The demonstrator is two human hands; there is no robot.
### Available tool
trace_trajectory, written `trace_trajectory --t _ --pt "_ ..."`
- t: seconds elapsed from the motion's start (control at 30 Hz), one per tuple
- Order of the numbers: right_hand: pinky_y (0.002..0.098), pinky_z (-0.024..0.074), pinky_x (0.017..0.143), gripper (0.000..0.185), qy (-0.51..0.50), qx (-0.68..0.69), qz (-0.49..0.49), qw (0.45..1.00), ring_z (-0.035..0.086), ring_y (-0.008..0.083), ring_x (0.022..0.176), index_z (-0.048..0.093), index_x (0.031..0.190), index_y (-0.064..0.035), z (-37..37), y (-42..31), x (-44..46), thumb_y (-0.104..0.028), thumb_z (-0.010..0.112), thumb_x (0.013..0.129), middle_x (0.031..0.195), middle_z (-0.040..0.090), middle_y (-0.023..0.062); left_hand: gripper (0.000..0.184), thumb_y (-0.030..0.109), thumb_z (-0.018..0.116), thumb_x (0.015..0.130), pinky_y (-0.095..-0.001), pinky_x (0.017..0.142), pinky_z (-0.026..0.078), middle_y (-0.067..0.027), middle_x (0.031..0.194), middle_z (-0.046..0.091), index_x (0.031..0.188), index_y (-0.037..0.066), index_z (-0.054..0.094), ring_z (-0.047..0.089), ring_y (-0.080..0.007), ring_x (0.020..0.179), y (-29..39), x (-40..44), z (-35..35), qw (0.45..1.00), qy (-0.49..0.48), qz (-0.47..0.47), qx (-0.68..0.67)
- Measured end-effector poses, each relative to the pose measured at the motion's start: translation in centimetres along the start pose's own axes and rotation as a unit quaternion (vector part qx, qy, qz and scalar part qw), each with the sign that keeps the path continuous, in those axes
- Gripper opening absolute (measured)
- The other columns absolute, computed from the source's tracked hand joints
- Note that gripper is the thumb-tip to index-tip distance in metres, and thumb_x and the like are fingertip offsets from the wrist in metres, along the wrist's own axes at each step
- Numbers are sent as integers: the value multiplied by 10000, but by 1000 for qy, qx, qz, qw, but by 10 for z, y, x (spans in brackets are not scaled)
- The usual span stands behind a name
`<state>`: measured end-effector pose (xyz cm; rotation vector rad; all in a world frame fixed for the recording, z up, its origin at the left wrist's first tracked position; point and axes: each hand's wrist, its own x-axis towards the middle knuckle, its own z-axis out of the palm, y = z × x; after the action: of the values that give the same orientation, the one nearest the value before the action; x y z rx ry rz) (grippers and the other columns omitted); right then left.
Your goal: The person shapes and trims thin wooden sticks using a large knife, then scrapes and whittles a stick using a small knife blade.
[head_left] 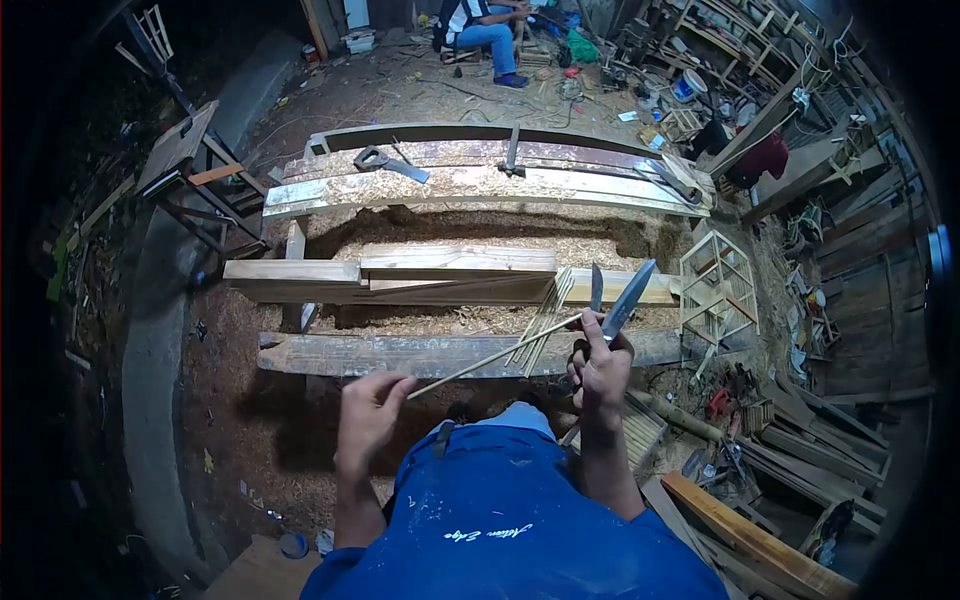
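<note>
My left hand [372,415] pinches one end of a thin bamboo stick [490,357], which slants up to the right. My right hand [603,372] is closed around a knife [630,297] whose wide blade points up and away. The stick's far end meets the right thumb beside the blade. A narrower dark blade-like shape [596,288] stands just left of the knife; whether it is a separate tool I cannot tell. Several similar thin sticks [545,322] lie slanted across the bench between and beyond my hands. The knife's handle is hidden in my right fist.
A handsaw [392,164], a hammer [512,155] and another tool [672,180] lie on the far bench plank. Wooden beams [458,258] cross the middle. A slatted wooden frame [718,288] stands right. Scrap timber [810,460] is piled at right. Another person [490,40] sits behind.
</note>
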<state>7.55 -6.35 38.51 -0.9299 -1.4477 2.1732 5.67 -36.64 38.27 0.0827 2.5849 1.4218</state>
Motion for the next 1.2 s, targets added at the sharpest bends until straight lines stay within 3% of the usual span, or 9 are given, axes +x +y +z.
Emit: trace_trajectory --t 0.2,0.27,0.37,0.47,0.53,0.7,0.87,0.97,1.2 --pt "244 307 351 165 -25 -41 26 999 426 40 407 699 1014 -19 -25 -1 -2 -181 729 1003 677 606 -8 259 202 662 1027 -353 762 564 -206 929 757 1184 5 725 760 -237 843 56 0 72 978 -194 28 -76" --pt "247 288 356 171 -62 -75 40 994 437 36 411 707 996 -18 -43 -1 -2 -187 731 1006 684 597 -13 249 185 658 1027 -368 774 566 -211 929 747 1195 13 720 751 -246 813 60 2 111 976 -181 80 -86" --pt "241 308 399 242 -96 -103 44 989 420 32 450 702 1109 -3 -75 -17 0 -233 649 1059 694 599 -7 269 197 628 1053 -345 713 554 -159 856 751 1217 2 713 716 -190 750 91 -2 144 974 -212 37 -72" --pt "213 339 491 282 -188 -92 46 977 458 17 558 710 1216 15 -127 -23 -1 -210 593 1093 728 572 -21 292 210 578 1089 -282 589 500 -76 779 717 1244 -2 706 630 -106 641 103 -12 178 937 -257 -89 -222" --pt "222 384 555 398 -215 -167 13 962 448 39 609 617 1429 -2 -151 -29 -8 -233 550 1112 729 540 -32 309 224 534 1116 -219 496 411 -9 753 669 1265 8 695 544 -41 566 111 -18 193 914 -288 -140 -249" --pt "359 573 673 526 -290 -297 -31 909 753 167 797 574 1508 -148 -199 -22 -2 -63 677 1000 922 783 183 313 240 543 1114 -206 439 372 -50 763 676 1311 20 649 492 -43 496 112 -34 239 899 -254 -163 -317" --pt "365 564 670 525 -304 -338 -94 886 719 242 718 614 1475 -160 -214 -21 7 -71 709 967 890 747 182 301 249 560 1106 -211 438 396 -79 772 689 1259 4 644 500 -53 473 123 -38 253 903 -236 -174 -314" --pt "384 569 697 536 -297 -393 -247 835 683 263 796 660 1434 -202 -216 -26 21 -88 762 920 1064 621 165 291 225 580 1095 -218 440 407 -84 784 702 1235 -17 659 535 -58 487 131 -38 256 914 -219 -179 -290" --pt "364 575 684 531 -304 -413 -243 823 677 229 813 693 1396 -231 -221 -34 35 -75 783 897 1166 551 145 272 192 623 1071 -220 455 434 -81 799 718 1193 -34 711 576 -63 521 129 -42 276 927 -153 -177 -295"
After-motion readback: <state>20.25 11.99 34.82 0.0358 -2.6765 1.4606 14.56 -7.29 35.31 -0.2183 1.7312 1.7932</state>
